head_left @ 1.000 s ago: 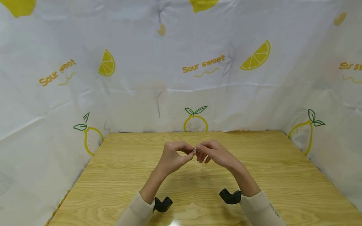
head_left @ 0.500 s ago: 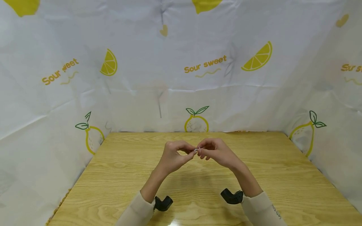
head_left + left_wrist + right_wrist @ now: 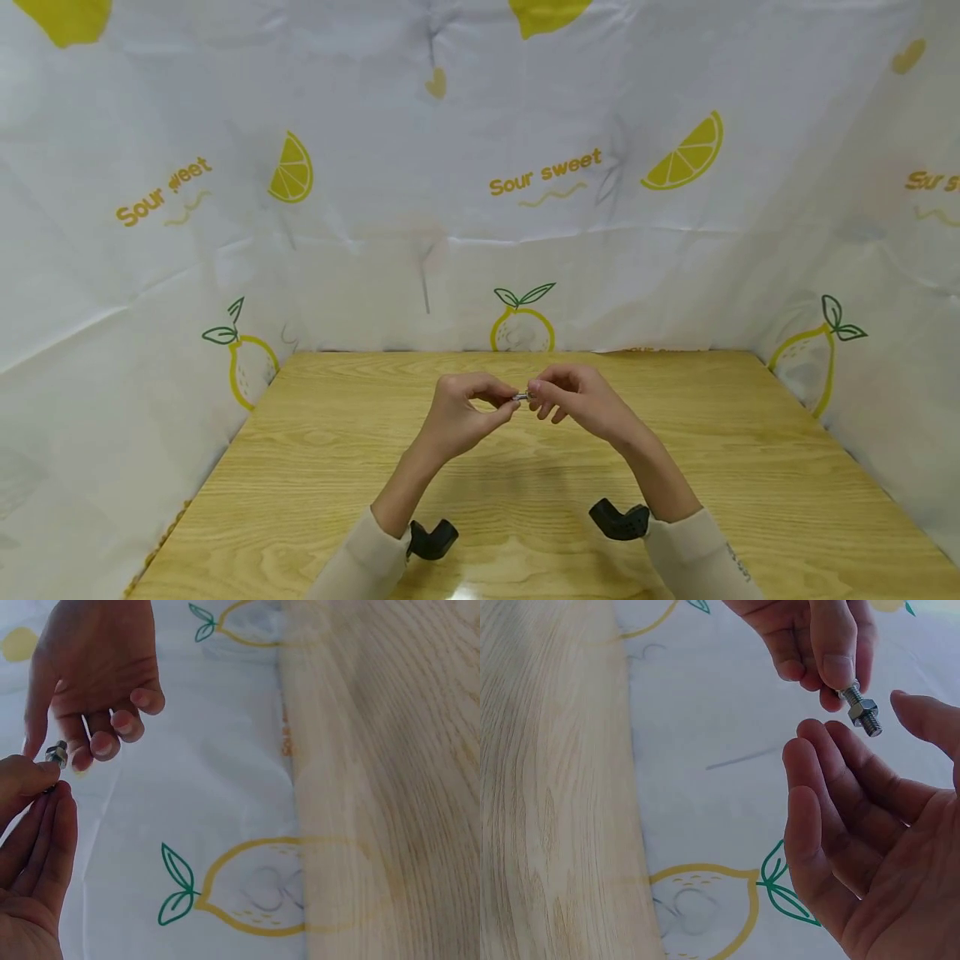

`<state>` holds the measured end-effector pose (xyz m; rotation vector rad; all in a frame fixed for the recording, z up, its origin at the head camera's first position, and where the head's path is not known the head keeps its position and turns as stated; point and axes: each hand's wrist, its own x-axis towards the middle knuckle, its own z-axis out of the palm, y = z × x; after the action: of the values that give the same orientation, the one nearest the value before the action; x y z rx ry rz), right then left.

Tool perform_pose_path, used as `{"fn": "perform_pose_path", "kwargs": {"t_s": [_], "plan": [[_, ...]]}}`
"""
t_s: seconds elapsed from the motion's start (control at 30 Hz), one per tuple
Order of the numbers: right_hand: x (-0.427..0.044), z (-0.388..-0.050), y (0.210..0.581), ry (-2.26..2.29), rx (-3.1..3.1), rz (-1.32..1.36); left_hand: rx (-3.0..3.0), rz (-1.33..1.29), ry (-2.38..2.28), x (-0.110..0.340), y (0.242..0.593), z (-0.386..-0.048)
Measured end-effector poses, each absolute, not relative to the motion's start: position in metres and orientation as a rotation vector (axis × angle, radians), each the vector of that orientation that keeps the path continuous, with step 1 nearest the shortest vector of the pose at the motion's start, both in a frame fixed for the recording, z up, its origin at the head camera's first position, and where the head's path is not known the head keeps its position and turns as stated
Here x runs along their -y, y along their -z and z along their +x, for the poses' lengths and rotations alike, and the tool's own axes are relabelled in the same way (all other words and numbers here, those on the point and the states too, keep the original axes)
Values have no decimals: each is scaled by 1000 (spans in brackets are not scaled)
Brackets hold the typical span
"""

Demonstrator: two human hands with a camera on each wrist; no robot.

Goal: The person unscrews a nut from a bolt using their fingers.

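Between thumb and fingers, the left hand (image 3: 463, 417) pinches a small metal bolt (image 3: 871, 724) by one end, above the table. A hex nut (image 3: 862, 712) sits on the thread, with some thread showing past it in the right wrist view. The right hand (image 3: 583, 403) is beside the bolt's free end, its thumb and fingers apart around it; in the right wrist view gaps separate them from the nut. In the left wrist view the left hand (image 3: 34, 847) holds the bolt upright-slanted, with the right hand (image 3: 101, 682) beyond it.
Both hands are over a wood-grain table (image 3: 337, 483). White cloth (image 3: 360, 167) printed with lemons and lettering stands behind it and along both sides. Black wrist devices (image 3: 432, 540) are attached near the beige sleeves (image 3: 363, 558).
The right hand has shifted slightly right, and more of the bolt shows between the hands. The left hand has stayed almost in place, pinching the bolt.
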<state>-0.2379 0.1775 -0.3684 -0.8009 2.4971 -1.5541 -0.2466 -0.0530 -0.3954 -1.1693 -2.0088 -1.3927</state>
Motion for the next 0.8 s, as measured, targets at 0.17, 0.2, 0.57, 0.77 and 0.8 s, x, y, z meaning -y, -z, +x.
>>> {"fn": "perform_pose_path", "kwargs": {"t_s": [0.17, 0.2, 0.57, 0.77, 0.8], "plan": [[-176, -240, 369, 1509, -2462, -852, 2004, -1176, 1402, 53, 393, -248], [-175, -240, 369, 1514, -2453, -860, 2004, -1174, 1405, 53, 393, -247], [-173, -237, 370, 1586, -2451, -850, 2015, -1156, 1402, 53, 394, -245], [-173, -236, 370, 1590, -2473, -864, 2020, -1163, 1421, 53, 396, -246], [-173, -236, 370, 1592, -2473, -867, 2022, -1163, 1421, 53, 396, -246]]}}
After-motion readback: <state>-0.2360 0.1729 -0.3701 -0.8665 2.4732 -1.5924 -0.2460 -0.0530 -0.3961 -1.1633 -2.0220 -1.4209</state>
